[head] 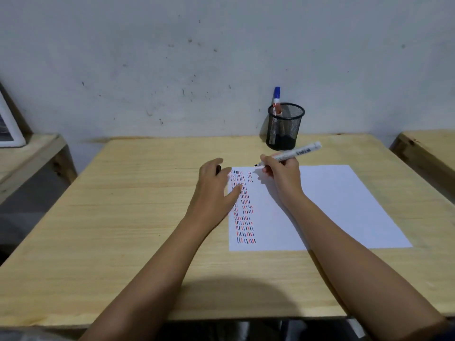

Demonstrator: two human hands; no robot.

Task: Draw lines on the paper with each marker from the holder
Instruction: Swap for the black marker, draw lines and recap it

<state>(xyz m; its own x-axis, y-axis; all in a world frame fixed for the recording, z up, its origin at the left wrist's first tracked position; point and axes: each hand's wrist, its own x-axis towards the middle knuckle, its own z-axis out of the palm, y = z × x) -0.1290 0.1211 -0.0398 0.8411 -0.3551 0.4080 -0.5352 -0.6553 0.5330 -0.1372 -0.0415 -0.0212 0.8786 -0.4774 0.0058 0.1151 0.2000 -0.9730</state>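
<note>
Right hand grips an uncapped white black-tipped marker; its label is unreadable.
Left hand, closed on a dark cap, touches the white lined paper; the black mesh holder has blue and red markers.

1. A light wooden bench with visible grain fills the foreground.
2. A scuffed, pale grey wall rises behind it.
3. A white-framed picture leans on a wooden side table at left.
4. Another wooden table's corner shows at right.
</note>
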